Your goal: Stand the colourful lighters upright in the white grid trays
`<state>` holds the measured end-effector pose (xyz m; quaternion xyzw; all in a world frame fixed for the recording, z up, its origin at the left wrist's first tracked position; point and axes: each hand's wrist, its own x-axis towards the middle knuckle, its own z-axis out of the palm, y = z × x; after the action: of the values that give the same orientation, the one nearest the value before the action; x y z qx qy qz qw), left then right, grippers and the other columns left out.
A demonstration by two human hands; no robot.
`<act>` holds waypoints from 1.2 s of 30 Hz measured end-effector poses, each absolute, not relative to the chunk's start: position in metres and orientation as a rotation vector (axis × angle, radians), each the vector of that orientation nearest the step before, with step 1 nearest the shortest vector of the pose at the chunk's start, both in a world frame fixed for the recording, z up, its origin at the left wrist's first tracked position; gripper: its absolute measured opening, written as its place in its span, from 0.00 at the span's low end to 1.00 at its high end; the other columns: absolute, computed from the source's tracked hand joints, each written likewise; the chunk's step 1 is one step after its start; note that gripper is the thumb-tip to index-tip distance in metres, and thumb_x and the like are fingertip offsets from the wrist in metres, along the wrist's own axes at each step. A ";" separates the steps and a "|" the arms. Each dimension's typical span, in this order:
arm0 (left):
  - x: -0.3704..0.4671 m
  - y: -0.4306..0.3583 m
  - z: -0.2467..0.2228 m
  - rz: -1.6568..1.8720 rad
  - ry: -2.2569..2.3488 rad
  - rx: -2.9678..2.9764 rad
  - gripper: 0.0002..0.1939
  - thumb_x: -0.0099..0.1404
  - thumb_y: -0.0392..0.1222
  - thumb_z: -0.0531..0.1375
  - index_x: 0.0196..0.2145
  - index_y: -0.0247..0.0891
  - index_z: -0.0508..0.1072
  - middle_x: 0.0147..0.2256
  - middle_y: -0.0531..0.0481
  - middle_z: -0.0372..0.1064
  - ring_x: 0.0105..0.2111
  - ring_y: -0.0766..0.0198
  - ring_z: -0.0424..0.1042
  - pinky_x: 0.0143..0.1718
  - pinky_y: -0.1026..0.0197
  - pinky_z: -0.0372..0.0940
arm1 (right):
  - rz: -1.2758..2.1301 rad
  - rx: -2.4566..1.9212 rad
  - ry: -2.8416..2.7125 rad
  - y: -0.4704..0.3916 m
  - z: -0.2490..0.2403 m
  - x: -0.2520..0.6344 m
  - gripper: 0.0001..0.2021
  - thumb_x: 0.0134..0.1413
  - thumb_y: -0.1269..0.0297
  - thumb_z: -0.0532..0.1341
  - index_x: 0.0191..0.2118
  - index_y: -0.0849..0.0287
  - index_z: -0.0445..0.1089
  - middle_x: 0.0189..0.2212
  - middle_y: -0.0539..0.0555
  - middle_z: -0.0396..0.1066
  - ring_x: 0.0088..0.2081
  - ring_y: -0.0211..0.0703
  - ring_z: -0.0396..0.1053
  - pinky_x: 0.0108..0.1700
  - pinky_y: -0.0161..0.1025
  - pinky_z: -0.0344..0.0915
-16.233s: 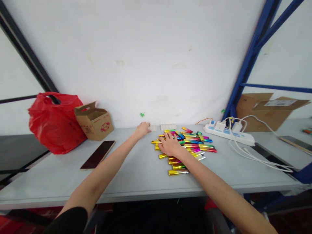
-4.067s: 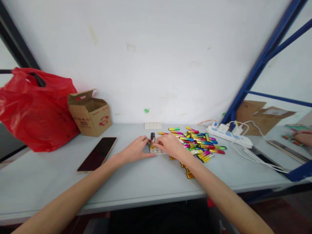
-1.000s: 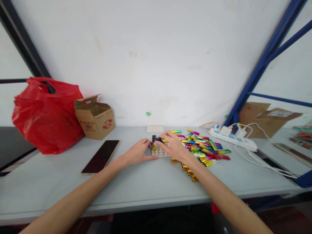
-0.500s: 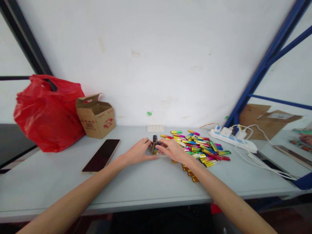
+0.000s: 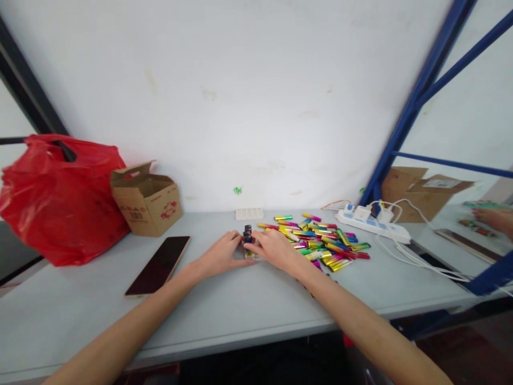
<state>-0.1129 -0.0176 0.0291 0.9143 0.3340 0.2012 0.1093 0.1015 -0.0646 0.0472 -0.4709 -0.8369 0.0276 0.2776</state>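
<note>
Between my two hands stands a small group of black-topped lighters [image 5: 247, 234], partly hidden by fingers, with a clear edge of something below them. My left hand [image 5: 224, 253] curves round their left side, thumb along the near side and fingers at the back. My right hand [image 5: 274, 248] closes its fingers on the group from the right. A pile of shiny multicoloured lighters [image 5: 320, 239] spreads to the right of my right hand. Behind my hands, a white slotted tray [image 5: 249, 214] lies near the wall.
A dark phone [image 5: 159, 266] lies left of my hands. Farther left are an open cardboard box [image 5: 150, 206] and a red plastic bag [image 5: 64, 200]. A power strip [image 5: 374, 225] with cables lies right. Another person's hand [image 5: 495, 218] shows beyond the blue frame [image 5: 404, 120].
The view has shifted, so most things sit farther left. My right forearm now covers more of the golden lighters at the near edge of the pile. Both hands remain around the black-topped group.
</note>
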 end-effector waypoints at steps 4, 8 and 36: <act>-0.114 -0.016 0.029 0.594 0.975 2.672 0.27 0.64 0.68 0.63 0.42 0.40 0.74 0.45 0.43 0.71 0.47 0.47 0.72 0.51 0.49 0.69 | 0.073 -1.236 -2.283 -0.065 0.051 0.104 0.20 0.69 0.46 0.60 0.33 0.56 0.73 0.27 0.53 0.74 0.30 0.43 0.69 0.37 0.37 0.60; -0.114 -0.017 0.030 0.604 1.015 2.669 0.31 0.62 0.71 0.64 0.44 0.39 0.74 0.45 0.42 0.71 0.47 0.47 0.73 0.51 0.49 0.69 | 0.031 -1.317 -2.157 -0.050 0.059 0.140 0.21 0.77 0.53 0.51 0.36 0.57 0.74 0.31 0.54 0.76 0.35 0.44 0.72 0.42 0.37 0.63; -0.113 -0.021 0.036 0.528 1.035 2.672 0.31 0.63 0.71 0.63 0.46 0.39 0.74 0.47 0.41 0.71 0.47 0.47 0.73 0.52 0.50 0.68 | 0.587 -1.170 -1.342 -0.012 0.059 0.200 0.19 0.56 0.43 0.67 0.34 0.56 0.72 0.22 0.44 0.65 0.27 0.38 0.64 0.34 0.35 0.63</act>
<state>-0.1132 -0.0211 0.0365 0.9110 0.3530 0.1802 0.1137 0.2002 -0.0123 0.0587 -0.5029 -0.5771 0.2524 0.5919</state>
